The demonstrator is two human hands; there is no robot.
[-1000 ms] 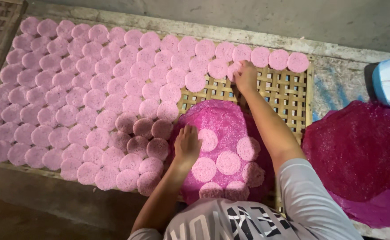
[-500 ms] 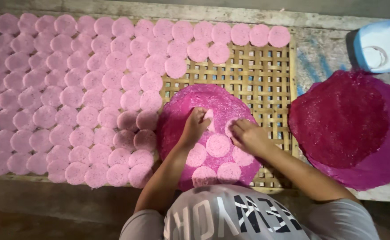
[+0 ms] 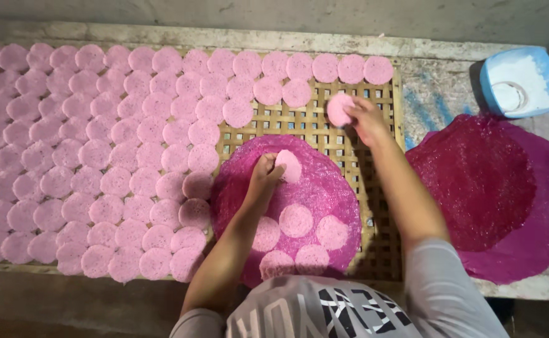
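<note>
My left hand [image 3: 263, 180] pinches a small pale pink disc [image 3: 289, 166] and lifts its edge off the large round magenta sheet [image 3: 324, 188], which lies on a woven bamboo tray [image 3: 374, 238]. Several more pale discs [image 3: 296, 220] still sit in that sheet near its front. My right hand [image 3: 367, 117] holds another pink disc [image 3: 339, 109] just above the bare lattice, below the back row of discs. Many pink discs [image 3: 99, 163] lie in overlapping rows over the left and back of the tray.
A stack of large dark magenta sheets [image 3: 481, 181] lies on the table to the right of the tray. A blue square tub with white powder [image 3: 521, 81] stands at the back right corner. Bare bamboo lattice [image 3: 324, 125] shows between the rows and the sheet.
My right hand has gone from the magenta sheet up to the back of the tray carrying a disc. My left hand has peeled up another disc from the sheet.
</note>
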